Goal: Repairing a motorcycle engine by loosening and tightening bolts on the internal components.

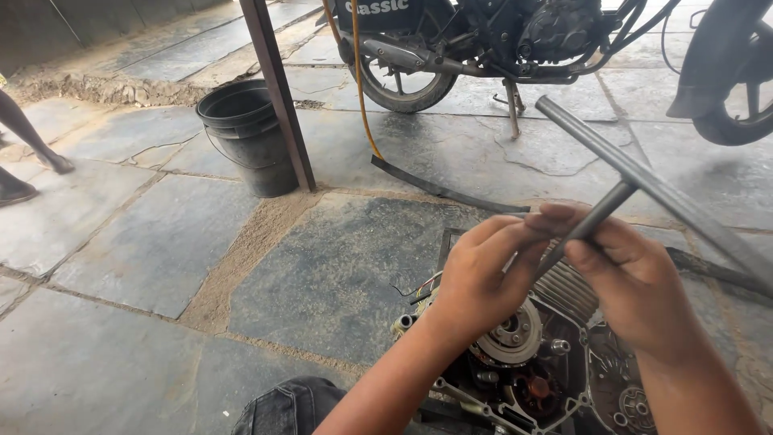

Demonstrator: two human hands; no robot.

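A grey metal T-handle wrench [644, 181] slants up to the right above an opened engine [531, 362] that lies on the stone floor. My left hand [483, 274] and my right hand [628, 278] both close their fingers around the wrench's thin shaft just below the crossbar. The shaft's lower end is hidden behind my hands. The engine shows round clutch parts, gears and cooling fins directly beneath both hands.
A black bucket [245, 133] stands by a dark metal post [282, 97] at upper left. A motorcycle [483, 40] is parked at the back, with another wheel [737, 72] at right. Another person's feet [32, 161] are at far left. My knee [290, 407] shows at the bottom.
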